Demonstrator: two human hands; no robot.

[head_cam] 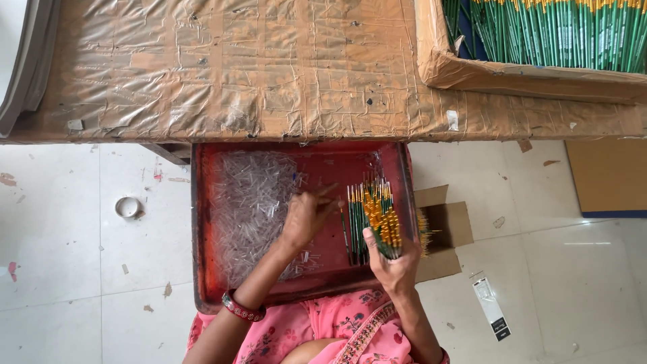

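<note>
Our right hand (394,259) grips a fanned bundle of green paintbrushes (379,219) with orange-yellow ferrules, held upright over the right side of a red tray (202,222) on our lap. Our left hand (304,217), a red bangle (241,309) at the wrist, pinches a single thin brush (330,192) between closed fingertips, just beside the bundle. A heap of clear plastic caps (253,202) fills the tray's left half, leaving bare red floor in between. The tray's far edge tucks under the taped cardboard surface (236,74). To the right, an open small carton (441,232) sits against the tray; a larger box of brushes (559,34) rests at the surface's right corner. White tiled floor (81,236) lies open either side.
</note>
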